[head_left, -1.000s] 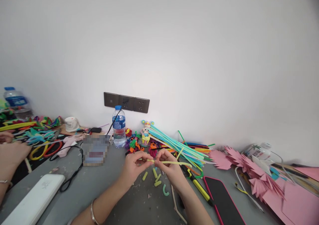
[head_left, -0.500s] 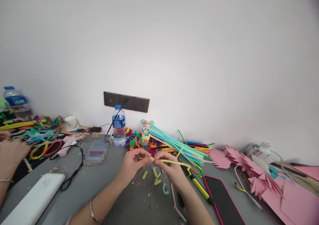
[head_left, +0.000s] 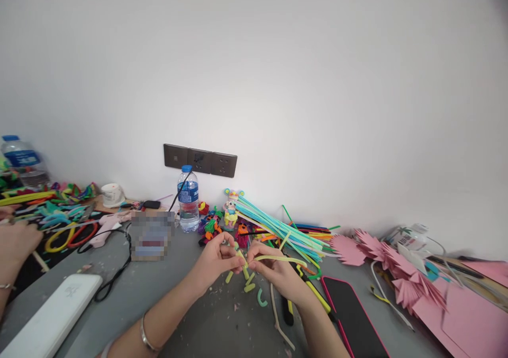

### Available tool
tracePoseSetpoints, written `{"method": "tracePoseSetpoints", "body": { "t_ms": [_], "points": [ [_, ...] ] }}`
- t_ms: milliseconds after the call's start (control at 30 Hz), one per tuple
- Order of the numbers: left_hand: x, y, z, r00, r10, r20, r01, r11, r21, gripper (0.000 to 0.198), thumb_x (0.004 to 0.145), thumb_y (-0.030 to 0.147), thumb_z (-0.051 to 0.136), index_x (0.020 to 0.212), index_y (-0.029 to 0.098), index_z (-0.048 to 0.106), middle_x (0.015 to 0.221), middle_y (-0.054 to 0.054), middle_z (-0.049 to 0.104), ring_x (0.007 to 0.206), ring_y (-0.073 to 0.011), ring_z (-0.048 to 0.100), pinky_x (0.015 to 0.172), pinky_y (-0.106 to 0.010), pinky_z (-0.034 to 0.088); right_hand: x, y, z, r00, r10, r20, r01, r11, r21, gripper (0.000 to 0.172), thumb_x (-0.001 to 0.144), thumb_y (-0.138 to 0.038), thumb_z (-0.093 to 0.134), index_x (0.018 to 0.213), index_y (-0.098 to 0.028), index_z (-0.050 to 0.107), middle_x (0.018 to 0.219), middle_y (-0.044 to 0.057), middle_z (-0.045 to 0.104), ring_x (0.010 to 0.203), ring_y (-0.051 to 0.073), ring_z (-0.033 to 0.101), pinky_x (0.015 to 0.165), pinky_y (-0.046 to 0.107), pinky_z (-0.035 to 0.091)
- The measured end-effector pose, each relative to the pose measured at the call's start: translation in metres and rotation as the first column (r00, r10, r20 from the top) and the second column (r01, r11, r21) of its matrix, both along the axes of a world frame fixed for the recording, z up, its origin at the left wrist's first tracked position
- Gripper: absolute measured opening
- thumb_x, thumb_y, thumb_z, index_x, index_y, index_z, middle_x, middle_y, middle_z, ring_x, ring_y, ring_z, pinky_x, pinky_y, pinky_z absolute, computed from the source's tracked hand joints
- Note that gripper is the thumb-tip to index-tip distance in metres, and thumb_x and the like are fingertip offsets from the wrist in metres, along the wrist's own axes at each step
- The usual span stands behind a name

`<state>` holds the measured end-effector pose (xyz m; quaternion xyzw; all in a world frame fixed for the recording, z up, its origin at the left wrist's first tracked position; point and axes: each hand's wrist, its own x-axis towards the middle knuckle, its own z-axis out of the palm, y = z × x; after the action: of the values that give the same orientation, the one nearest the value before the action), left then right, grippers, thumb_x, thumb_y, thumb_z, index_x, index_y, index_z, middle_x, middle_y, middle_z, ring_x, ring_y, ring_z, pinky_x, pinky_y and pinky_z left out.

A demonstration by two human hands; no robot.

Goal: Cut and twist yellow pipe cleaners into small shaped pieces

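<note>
Clearly, from the head camera, both bare hands meet over the grey tabletop [head_left: 130,300]; clock directions run from that meeting place, with 12 towards the wall. The left hand [head_left: 213,260] has its fingers curled and its thumb and forefinger closed on a short pale-yellow fuzzy piece [head_left: 240,255], which stands tilted between the two hands. The right hand [head_left: 278,277] is bent inward, thumb and forefinger nearly together, gripping a long pale-yellow fuzzy strip [head_left: 281,259] that curves out towards 3 o'clock across the hand. Whether piece and strip are joined is hidden by the fingertips.

Just below, at 6 o'clock, lie short yellow fuzzy offcuts [head_left: 249,287], and at 5 o'clock a small mint-green hooked piece [head_left: 261,297]. A bundle of turquoise and pale-green fuzzy stems [head_left: 281,226] stretches between 1 and 2 o'clock. Near 11 o'clock stand a small multicoloured figurine [head_left: 230,215] and, farther left, a clear plastic bottle with a blue cap and label [head_left: 188,199]. A black phone with a pink-red edge [head_left: 353,315] lies at 4 o'clock, pleated pink paper [head_left: 416,289] around 3. Another person's hand [head_left: 18,241] shows at 9 o'clock.
</note>
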<state>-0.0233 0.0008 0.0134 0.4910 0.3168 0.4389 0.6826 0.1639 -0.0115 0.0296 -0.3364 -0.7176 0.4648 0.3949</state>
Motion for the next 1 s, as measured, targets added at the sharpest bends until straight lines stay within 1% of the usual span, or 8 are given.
{"method": "tracePoseSetpoints", "body": {
  "t_ms": [267,400,500,600,700,800,867,1000],
  "points": [
    [-0.004,0.001,-0.001,0.969,-0.167,-0.183,0.165,0.986,-0.024,0.038,0.064,0.033,0.080,0.076,0.019,0.047,0.060,0.003,0.065,0.053,-0.0106,0.057,0.059,-0.026,0.049,0.010,-0.001,0.002,0.982,0.133,0.134,-0.126,0.990,-0.057,0.020,0.086,-0.038,0.061,0.080,-0.021,0.068,0.079,0.003,0.059,0.074,0.018,0.053,0.065,0.027,0.040],
    [-0.005,0.002,-0.006,0.927,-0.168,-0.335,0.194,0.980,0.043,0.030,0.069,0.035,0.075,0.074,0.018,0.051,0.061,0.002,0.063,0.053,-0.0125,0.057,0.056,-0.026,0.048,0.016,0.005,-0.001,0.997,-0.008,0.083,0.014,0.998,-0.064,0.018,0.083,-0.036,0.066,0.076,-0.020,0.067,0.074,0.002,0.059,0.070,0.017,0.053,0.064,0.027,0.040],
    [-0.003,0.002,-0.008,0.901,-0.057,-0.429,0.145,0.974,0.175,0.025,0.073,0.037,0.070,0.074,0.017,0.056,0.082,-0.004,0.066,0.060,-0.0132,0.057,0.055,-0.025,0.046,0.018,0.010,-0.004,0.987,-0.163,-0.003,0.163,0.986,0.017,0.018,0.082,-0.036,0.067,0.074,-0.020,0.065,0.073,0.001,0.058,0.069,0.017,0.052,0.063,0.028,0.039],
    [0.000,0.001,-0.006,0.920,0.050,-0.390,0.061,0.962,0.266,0.026,0.079,0.042,0.064,0.083,0.017,0.063,0.089,-0.004,0.063,0.067,-0.0129,0.055,0.057,-0.022,0.043,0.012,0.012,-0.008,0.969,-0.221,-0.110,0.234,0.964,0.126,0.017,0.081,-0.034,0.068,0.071,-0.020,0.064,0.073,0.002,0.057,0.072,0.018,0.053,0.065,0.029,0.040],
    [0.002,-0.001,-0.004,0.952,0.034,-0.303,0.027,0.980,0.196,0.035,0.082,0.051,0.058,0.089,0.017,0.063,0.066,0.002,0.053,0.055,-0.0105,0.046,0.051,-0.021,0.036,0.001,0.011,-0.010,0.974,-0.185,-0.131,0.208,0.960,0.189,0.017,0.081,-0.033,0.069,0.070,-0.021,0.063,0.072,0.002,0.057,0.071,0.019,0.054,0.066,0.031,0.041],
    [0.004,-0.003,-0.005,0.975,0.029,-0.220,0.001,0.991,0.135,0.038,0.080,0.054,0.061,0.080,0.017,0.058,0.059,0.006,0.042,0.049,-0.0077,0.036,0.048,-0.021,0.029,-0.006,0.009,-0.012,0.983,-0.146,-0.112,0.167,0.963,0.210,0.018,0.081,-0.032,0.069,0.068,-0.021,0.064,0.070,0.003,0.058,0.070,0.019,0.054,0.065,0.031,0.042],
    [0.004,-0.004,-0.004,0.982,0.023,-0.189,-0.004,0.995,0.104,0.039,0.078,0.055,0.063,0.076,0.017,0.056,0.058,0.007,0.038,0.048,-0.0065,0.031,0.047,-0.021,0.026,-0.008,0.009,-0.013,0.983,-0.136,-0.122,0.156,0.974,0.166,0.017,0.080,-0.032,0.070,0.070,-0.021,0.064,0.072,0.003,0.059,0.071,0.019,0.055,0.065,0.031,0.042],
    [0.003,-0.004,0.003,0.983,-0.002,-0.185,0.013,0.998,0.059,0.042,0.073,0.057,0.067,0.073,0.017,0.056,0.060,0.008,0.034,0.047,-0.0060,0.028,0.047,-0.021,0.026,-0.005,0.007,-0.013,0.974,-0.154,-0.166,0.149,0.988,-0.043,0.018,0.078,-0.036,0.072,0.077,-0.020,0.063,0.076,0.003,0.060,0.069,0.017,0.054,0.062,0.027,0.042]
  ]
}}
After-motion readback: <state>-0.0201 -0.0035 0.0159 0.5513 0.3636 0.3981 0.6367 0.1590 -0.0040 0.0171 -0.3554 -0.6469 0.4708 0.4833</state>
